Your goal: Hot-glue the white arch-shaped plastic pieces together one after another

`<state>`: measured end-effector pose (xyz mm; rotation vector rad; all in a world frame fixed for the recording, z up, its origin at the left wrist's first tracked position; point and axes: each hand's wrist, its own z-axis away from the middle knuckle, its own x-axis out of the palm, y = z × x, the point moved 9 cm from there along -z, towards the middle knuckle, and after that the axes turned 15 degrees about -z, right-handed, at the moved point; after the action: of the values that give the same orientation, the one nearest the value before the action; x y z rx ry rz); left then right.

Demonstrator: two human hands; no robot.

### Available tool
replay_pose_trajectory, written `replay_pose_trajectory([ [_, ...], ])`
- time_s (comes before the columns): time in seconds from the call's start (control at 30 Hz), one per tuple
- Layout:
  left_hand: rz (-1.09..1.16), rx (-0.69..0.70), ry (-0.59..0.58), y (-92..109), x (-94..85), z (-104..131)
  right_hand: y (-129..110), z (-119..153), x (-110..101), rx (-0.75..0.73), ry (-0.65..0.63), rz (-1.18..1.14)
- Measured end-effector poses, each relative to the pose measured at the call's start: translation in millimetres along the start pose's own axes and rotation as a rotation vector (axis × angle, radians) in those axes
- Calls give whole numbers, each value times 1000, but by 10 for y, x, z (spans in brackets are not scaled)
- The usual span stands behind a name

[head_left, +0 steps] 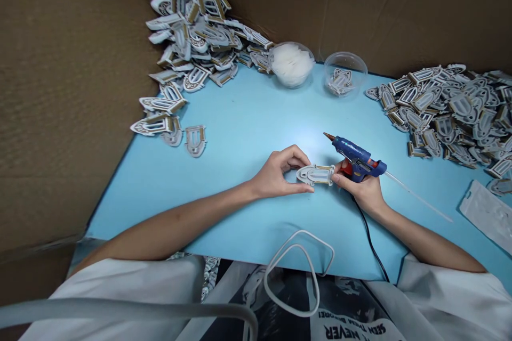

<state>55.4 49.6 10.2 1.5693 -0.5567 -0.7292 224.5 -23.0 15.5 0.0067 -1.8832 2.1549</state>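
Left grip [272, 175] and right grip [366, 190] pinch one arched piece [316, 175] between them, the right also holding a glue gun [356, 156], with a heap [214, 36] beyond the left and another heap [460, 105] beyond the right, finished count unclear.

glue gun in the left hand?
No, the right hand grips the glue gun, while the left hand has its thumb and fingers around the white piece.
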Motion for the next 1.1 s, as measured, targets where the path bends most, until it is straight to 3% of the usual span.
replay_pose_trajectory([
  [0.17, 466, -247, -329, -22, 402, 82, 15, -17, -15, -12, 6, -114],
  [0.33, 609, -403, -425, -81, 612, 181, 58, -15, 39, -4, -57, -78],
  [0.47, 696, -388, -390, -111, 559, 155, 49, 5, -62, -64, -21, -62],
  [0.73, 676, -264, -116, -127, 119, -34, 59, 74, -350, -203, -88, -112],
  [1.1, 541, -210, -11, -170, 63, -56, -20, 39, -94, -139, -229, 113],
])
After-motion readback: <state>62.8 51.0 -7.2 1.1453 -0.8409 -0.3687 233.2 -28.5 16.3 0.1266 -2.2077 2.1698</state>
